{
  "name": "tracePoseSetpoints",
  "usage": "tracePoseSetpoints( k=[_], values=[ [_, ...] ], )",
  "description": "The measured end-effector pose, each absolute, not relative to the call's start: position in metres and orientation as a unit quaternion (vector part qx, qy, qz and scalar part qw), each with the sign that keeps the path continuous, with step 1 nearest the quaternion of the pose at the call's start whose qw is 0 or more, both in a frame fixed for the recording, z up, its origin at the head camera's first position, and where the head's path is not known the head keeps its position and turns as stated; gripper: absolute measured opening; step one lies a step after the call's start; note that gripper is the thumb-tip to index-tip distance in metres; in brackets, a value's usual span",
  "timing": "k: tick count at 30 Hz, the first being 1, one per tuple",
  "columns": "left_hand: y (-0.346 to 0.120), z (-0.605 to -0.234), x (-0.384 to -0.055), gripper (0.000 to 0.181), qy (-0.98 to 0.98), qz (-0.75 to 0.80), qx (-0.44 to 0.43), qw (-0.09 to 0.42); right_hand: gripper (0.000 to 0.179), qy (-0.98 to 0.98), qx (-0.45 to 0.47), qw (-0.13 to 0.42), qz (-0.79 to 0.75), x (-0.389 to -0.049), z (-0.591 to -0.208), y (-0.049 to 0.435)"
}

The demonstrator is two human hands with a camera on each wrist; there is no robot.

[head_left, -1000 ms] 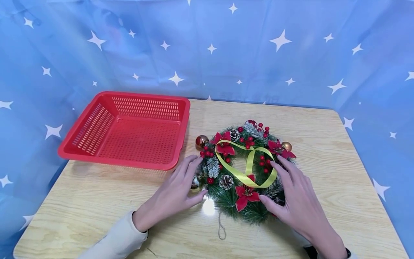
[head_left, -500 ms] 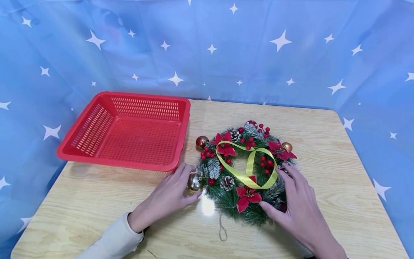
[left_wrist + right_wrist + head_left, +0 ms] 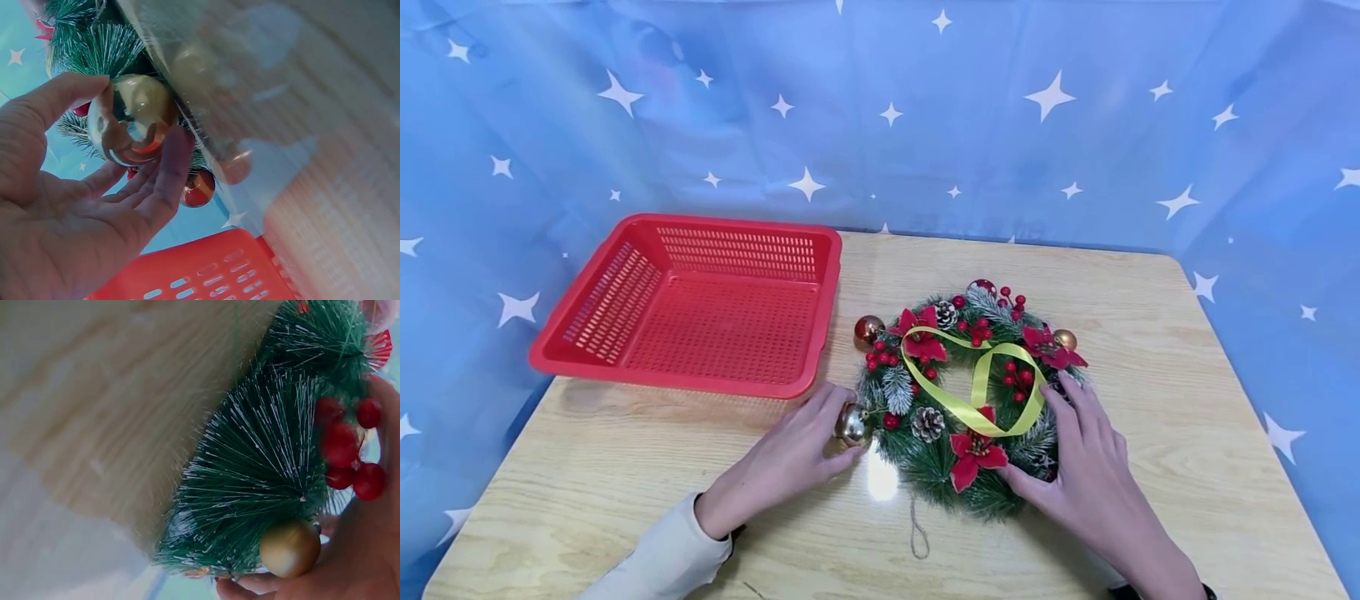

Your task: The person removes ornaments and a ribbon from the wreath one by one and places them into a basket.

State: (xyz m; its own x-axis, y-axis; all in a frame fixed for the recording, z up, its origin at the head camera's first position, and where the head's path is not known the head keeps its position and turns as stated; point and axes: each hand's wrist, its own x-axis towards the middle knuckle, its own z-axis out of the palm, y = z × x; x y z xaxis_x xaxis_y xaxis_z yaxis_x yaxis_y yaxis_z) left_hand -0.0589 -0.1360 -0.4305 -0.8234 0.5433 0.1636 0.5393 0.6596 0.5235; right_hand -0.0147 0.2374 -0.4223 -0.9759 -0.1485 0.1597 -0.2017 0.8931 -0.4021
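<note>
A green Christmas wreath (image 3: 925, 460) lies on the table, dressed with red poinsettias, berries, pinecones and baubles. A loose yellow ribbon (image 3: 958, 408) loops across its top. At the wreath's left edge, my left hand (image 3: 786, 454) holds a shiny gold bauble (image 3: 140, 109) between thumb and fingers. My right hand (image 3: 1093, 475) grips the wreath's right side, thumb beside the front poinsettia (image 3: 976, 454) and fingers over the outer branches. Close to that hand, the right wrist view shows a small matte gold bauble (image 3: 290, 548) and red berries (image 3: 340, 444). Part of the right fingers is hidden by greenery.
A red plastic basket (image 3: 730, 387) with slotted sides stands at the back left, holding nothing. A thin string loop (image 3: 917, 533) lies on the wooden table (image 3: 1187, 375) in front of the wreath. Behind hangs a blue curtain (image 3: 880, 150) with white stars.
My left hand has drawn back slightly from the wreath's left branches and closed around the gold bauble, which now shows more fully. My right hand stays at the right side, shifting only a little.
</note>
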Motion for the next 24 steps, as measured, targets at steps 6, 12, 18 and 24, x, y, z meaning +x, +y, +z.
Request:
tracePoseSetpoints(
  k=[6, 12, 18, 24],
  values=[
    [-0.138, -0.429, -0.056, 0.056, 0.895, 0.317, 0.312, -0.010, 0.100, -0.970, 0.105, 0.082, 0.202, -0.016, -0.425, 0.240],
    [-0.140, -0.423, -0.053, 0.056, 0.880, 0.347, 0.324, -0.019, 0.088, -0.969, 0.125, 0.098, 0.190, -0.018, -0.426, 0.244],
    [-0.141, -0.416, -0.053, 0.056, 0.859, 0.393, 0.328, -0.019, 0.087, -0.968, 0.134, 0.098, 0.190, -0.022, -0.427, 0.248],
    [-0.144, -0.412, -0.055, 0.058, 0.833, 0.441, 0.333, -0.032, 0.086, -0.966, 0.147, 0.096, 0.188, -0.027, -0.427, 0.251]
  ],
)
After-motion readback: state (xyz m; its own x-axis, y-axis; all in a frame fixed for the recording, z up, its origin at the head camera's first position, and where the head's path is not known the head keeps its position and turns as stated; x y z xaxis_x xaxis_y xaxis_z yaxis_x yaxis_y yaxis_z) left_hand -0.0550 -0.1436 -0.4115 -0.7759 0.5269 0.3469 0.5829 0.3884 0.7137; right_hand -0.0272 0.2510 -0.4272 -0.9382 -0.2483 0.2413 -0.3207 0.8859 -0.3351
